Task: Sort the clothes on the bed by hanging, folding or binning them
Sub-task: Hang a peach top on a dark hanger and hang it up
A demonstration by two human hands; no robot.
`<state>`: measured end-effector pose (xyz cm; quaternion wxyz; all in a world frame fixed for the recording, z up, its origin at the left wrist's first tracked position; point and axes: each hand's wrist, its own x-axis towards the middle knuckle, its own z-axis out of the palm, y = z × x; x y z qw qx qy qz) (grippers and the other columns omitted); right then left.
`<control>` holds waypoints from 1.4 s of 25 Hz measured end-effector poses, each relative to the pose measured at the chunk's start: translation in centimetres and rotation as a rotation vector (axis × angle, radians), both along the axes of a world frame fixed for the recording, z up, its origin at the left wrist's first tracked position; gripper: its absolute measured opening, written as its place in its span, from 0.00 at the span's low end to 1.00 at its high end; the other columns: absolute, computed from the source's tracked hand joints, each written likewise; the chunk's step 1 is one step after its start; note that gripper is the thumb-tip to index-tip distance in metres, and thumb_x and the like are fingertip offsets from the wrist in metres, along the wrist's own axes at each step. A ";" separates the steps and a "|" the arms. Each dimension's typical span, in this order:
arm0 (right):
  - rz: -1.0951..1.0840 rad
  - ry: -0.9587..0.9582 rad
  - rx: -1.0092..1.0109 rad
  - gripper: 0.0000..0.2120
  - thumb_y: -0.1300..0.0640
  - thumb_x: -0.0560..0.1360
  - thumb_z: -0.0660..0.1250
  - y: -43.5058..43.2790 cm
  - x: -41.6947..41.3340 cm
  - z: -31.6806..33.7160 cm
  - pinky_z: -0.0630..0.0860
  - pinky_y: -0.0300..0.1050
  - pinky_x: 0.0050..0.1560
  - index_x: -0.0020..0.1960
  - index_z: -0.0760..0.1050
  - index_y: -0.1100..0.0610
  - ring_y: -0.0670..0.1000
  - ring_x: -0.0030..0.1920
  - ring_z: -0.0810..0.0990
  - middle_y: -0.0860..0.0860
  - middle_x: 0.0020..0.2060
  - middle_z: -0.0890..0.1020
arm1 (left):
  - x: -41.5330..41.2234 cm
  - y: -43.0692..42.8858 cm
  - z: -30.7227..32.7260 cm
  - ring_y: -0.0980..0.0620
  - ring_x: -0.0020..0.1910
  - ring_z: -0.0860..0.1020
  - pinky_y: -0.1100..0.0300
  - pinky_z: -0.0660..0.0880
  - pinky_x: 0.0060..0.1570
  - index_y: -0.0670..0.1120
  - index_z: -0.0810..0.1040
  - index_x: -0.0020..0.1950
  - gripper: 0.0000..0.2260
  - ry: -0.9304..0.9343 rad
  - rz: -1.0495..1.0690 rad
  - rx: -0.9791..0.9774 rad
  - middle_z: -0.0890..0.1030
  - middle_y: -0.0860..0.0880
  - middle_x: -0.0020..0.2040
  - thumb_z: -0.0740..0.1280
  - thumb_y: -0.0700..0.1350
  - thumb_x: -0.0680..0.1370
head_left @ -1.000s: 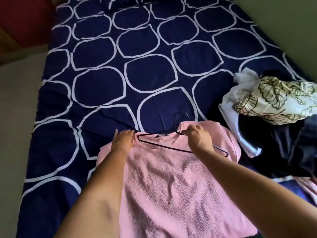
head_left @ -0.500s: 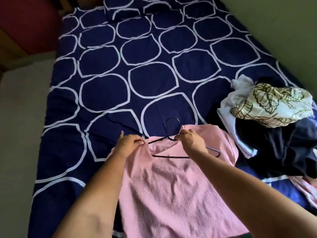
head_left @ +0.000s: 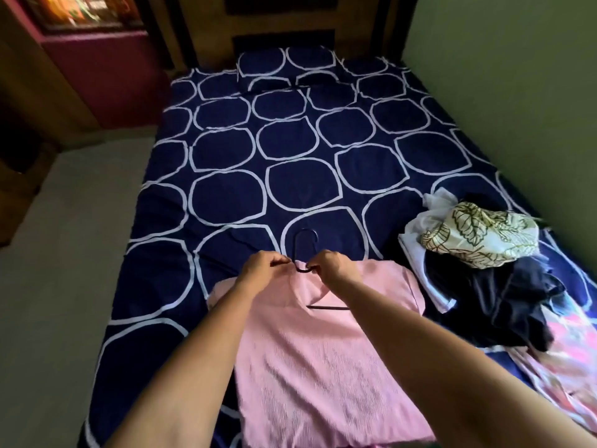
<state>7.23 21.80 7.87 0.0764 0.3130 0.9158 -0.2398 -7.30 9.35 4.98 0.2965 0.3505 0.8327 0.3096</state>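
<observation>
Left hand point(head_left: 263, 270) pinches the collar of the pink top point(head_left: 323, 367) at lower centre, right hand point(head_left: 336, 270) grips the hanger point(head_left: 295, 250); its arms, bare a second ago, now sit inside, so hanging seems nearly done.

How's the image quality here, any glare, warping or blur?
Head view: dim overall, the window glares orange top left; head view: wide angle bows the bed edges; head view: hanger hook and pink top fairly sharp, forearms at the bottom soft.
</observation>
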 end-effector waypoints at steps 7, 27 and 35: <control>-0.197 0.210 -0.541 0.09 0.54 0.77 0.66 -1.0 1.6 6.6 0.79 0.47 0.36 0.54 0.79 0.56 0.52 0.36 0.81 0.55 0.41 0.82 | 1.9 -3.9 6.2 0.55 0.44 0.80 0.54 0.76 0.51 0.51 0.83 0.49 0.09 0.023 -0.016 0.048 0.84 0.52 0.44 0.72 0.53 0.73; 0.091 -0.267 0.133 0.16 0.42 0.75 0.63 0.7 4.3 10.4 0.70 0.47 0.57 0.58 0.78 0.48 0.57 0.63 0.74 0.52 0.57 0.79 | 1.9 -11.9 18.5 0.50 0.38 0.80 0.55 0.75 0.41 0.54 0.83 0.46 0.09 0.435 0.122 0.240 0.83 0.52 0.38 0.66 0.55 0.77; -0.101 -0.027 0.073 0.15 0.51 0.71 0.65 3.7 9.8 12.3 0.69 0.43 0.46 0.52 0.80 0.57 0.58 0.56 0.78 0.58 0.51 0.81 | 4.9 -12.0 20.6 0.50 0.43 0.81 0.55 0.76 0.42 0.52 0.82 0.52 0.06 0.594 0.185 0.282 0.84 0.50 0.46 0.68 0.49 0.77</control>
